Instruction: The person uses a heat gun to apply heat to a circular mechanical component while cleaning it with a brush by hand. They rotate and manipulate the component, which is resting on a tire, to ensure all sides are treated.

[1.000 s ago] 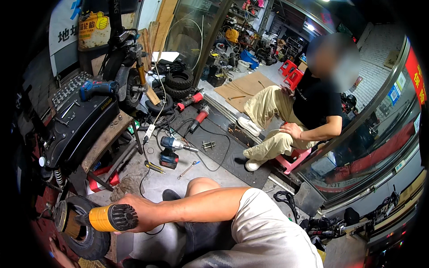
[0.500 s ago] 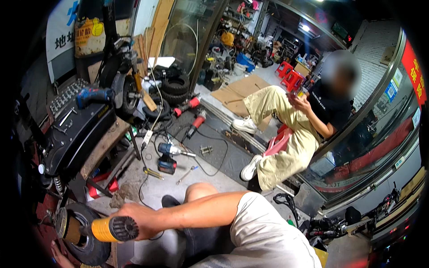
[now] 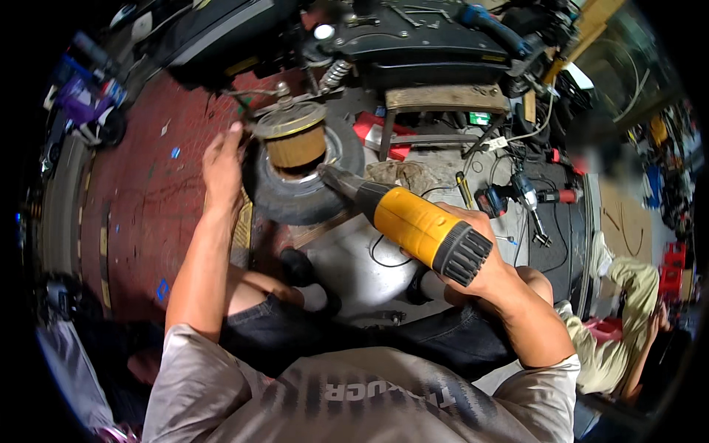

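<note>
My right hand (image 3: 480, 266) grips a yellow-and-black heat gun (image 3: 413, 221), whose metal nozzle reaches the rim at the middle of a black tyre (image 3: 303, 207). A brown cylindrical hub core (image 3: 294, 148), topped by a metal plate and spindle, stands in that tyre, which lies on its side on a low wooden support (image 3: 319, 232). At the tyre's left edge is my left hand (image 3: 224, 159), fingers raised, loosely bent and a little apart; whether they touch the tyre I cannot tell.
A black scooter body (image 3: 413, 55) rests on a wooden bench (image 3: 436, 100) ahead, with a blue power tool (image 3: 491, 26) on top. An impact wrench (image 3: 524, 192) and cables lie on the right floor. A co-worker's legs (image 3: 628, 295) show at far right; a purple scooter (image 3: 85, 103) at far left.
My view has swung left and down, bringing the wheel to the middle and my left arm fully into sight. The heat gun is still in my right hand.
</note>
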A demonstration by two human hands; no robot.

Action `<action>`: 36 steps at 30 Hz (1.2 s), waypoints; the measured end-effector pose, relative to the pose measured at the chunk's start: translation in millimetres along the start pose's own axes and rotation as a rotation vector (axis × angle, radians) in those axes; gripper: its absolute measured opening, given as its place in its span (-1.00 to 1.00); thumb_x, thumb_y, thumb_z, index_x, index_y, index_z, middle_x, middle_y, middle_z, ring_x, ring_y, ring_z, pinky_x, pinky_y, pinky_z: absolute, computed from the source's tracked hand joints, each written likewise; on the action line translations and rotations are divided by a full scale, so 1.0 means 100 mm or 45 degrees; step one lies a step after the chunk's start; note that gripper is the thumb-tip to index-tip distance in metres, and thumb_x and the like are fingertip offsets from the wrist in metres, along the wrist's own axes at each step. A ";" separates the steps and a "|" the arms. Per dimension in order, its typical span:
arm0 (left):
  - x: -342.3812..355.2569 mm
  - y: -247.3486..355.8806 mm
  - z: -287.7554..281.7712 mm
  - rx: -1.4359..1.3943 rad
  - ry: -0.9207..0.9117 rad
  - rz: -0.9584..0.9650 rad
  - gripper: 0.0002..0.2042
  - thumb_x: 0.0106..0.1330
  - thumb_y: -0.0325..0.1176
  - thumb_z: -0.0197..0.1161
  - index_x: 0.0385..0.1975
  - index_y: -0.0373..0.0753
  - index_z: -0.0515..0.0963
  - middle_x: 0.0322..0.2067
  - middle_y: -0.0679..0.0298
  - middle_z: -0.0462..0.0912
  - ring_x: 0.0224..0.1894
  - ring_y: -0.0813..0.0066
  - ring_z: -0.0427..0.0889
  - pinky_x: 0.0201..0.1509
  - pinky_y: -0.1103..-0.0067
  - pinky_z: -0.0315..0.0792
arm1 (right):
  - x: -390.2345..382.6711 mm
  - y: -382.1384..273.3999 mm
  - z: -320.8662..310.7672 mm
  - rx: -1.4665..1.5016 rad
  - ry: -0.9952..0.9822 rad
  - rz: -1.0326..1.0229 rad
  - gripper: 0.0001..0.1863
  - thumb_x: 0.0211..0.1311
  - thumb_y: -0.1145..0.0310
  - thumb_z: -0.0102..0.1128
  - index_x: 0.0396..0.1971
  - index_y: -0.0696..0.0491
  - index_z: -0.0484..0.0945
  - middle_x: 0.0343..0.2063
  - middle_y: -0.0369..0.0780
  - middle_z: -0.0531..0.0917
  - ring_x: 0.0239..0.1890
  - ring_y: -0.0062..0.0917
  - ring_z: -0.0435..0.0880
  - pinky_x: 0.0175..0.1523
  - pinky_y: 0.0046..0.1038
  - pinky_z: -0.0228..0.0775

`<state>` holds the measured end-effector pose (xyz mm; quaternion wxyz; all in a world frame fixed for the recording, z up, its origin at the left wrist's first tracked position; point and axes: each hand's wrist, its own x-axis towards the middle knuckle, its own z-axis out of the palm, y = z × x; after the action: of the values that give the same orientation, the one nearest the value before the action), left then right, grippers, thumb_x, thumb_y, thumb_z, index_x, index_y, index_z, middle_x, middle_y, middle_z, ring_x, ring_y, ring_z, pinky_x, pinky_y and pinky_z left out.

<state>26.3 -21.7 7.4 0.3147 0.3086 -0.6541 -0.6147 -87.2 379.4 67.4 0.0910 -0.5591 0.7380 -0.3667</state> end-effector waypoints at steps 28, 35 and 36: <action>-0.07 0.06 0.02 -0.014 -0.023 0.064 -0.59 0.54 -0.03 0.25 -0.02 -0.33 0.65 -0.02 0.23 0.72 0.04 0.49 0.61 0.14 0.54 0.40 | 0.13 -0.14 0.03 -0.030 -0.115 -0.058 -0.73 -0.04 0.36 0.43 -0.30 0.10 0.64 -0.42 -0.15 0.61 -0.39 -0.22 0.66 -0.25 -0.31 0.54; -0.10 0.05 0.07 0.004 0.042 0.154 -0.67 0.52 -0.16 0.28 -0.13 -0.39 0.69 -0.23 0.30 0.74 -0.17 0.62 0.59 0.00 0.58 0.47 | 0.07 -0.02 -0.02 -0.141 0.044 -0.133 -0.71 -0.08 0.29 0.39 -0.32 0.09 0.65 -0.38 -0.15 0.65 -0.36 -0.20 0.67 -0.22 -0.28 0.55; -0.09 0.06 0.10 0.046 0.051 0.164 -0.68 0.52 -0.17 0.29 -0.13 -0.38 0.69 -0.24 0.30 0.74 -0.17 0.61 0.59 0.00 0.58 0.47 | 0.06 0.01 0.01 -0.062 0.069 -0.124 -0.71 -0.08 0.30 0.39 -0.32 0.09 0.65 -0.38 -0.15 0.65 -0.36 -0.20 0.67 -0.22 -0.27 0.55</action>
<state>23.3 -8.2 12.4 0.3609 0.2837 -0.6772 -0.5751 -89.6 373.5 68.1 0.0394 -0.5862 0.7209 -0.3675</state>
